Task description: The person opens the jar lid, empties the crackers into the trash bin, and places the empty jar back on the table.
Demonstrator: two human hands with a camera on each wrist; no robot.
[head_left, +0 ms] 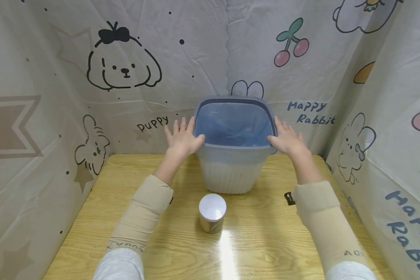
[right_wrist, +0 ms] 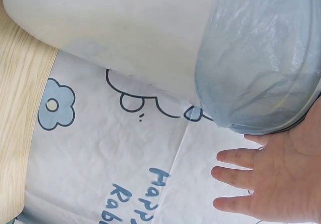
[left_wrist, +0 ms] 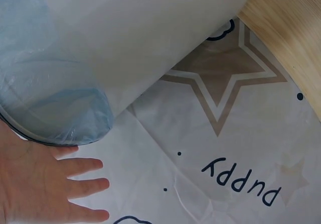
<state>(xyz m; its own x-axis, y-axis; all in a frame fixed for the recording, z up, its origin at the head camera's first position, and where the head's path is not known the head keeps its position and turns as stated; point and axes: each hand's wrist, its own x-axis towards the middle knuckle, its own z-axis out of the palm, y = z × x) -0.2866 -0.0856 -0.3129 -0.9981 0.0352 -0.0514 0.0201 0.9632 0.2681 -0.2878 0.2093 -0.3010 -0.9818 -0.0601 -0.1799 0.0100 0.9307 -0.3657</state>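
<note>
A whitish plastic trash can (head_left: 232, 177) stands on the table, lined with a blue trash bag (head_left: 235, 124) whose edge is folded over the rim. At the left side of the rim is my left hand (head_left: 183, 139), its thumb touching the folded edge and its fingers spread straight. My right hand (head_left: 289, 139) rests likewise against the right side, thumb at the rim. In the left wrist view the bag (left_wrist: 60, 103) hangs down outside the can, with straight fingers beside it. The right wrist view also shows the bag (right_wrist: 258, 68) over the can's outer wall.
A small canister (head_left: 212, 214) with a white lid stands in front of the can on the wooden table (head_left: 259, 241). A small black object (head_left: 289, 198) lies by the right sleeve. Printed cloth (head_left: 203, 50) hangs behind and at both sides.
</note>
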